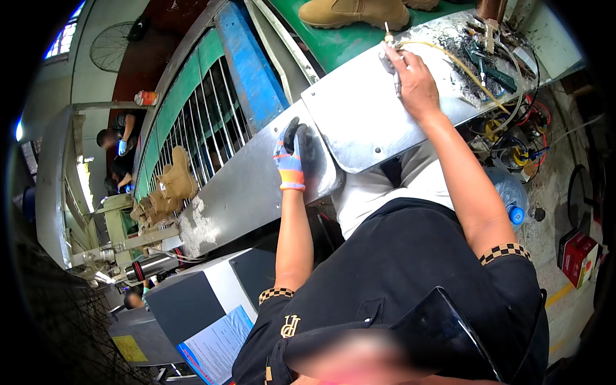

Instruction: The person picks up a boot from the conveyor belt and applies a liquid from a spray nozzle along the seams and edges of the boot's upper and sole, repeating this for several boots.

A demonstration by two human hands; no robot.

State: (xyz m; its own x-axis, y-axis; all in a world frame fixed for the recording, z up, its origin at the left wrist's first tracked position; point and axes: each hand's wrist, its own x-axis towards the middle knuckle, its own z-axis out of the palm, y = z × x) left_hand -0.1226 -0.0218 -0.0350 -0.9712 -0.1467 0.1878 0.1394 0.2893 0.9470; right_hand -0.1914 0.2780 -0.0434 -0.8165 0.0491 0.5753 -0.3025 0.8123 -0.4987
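Note:
My left hand (293, 154), in a grey, blue and orange work glove, lies flat with fingers apart on the metal work shelf (244, 186). It holds nothing. My right hand (410, 77) is bare and rests on the upper metal plate (359, 122). It grips a thin pen-like tool (393, 64) with a yellow hose (462, 64) running off to the right. A tan boot (353, 13) stands on the green conveyor belt (340, 42) just beyond the tool.
Several tan boots (163, 192) sit farther down the line at left. Tools and cables (494, 58) clutter the plate's right end. A water bottle (510, 192) and red box (577, 256) are on the floor. Other people work far left (119, 141).

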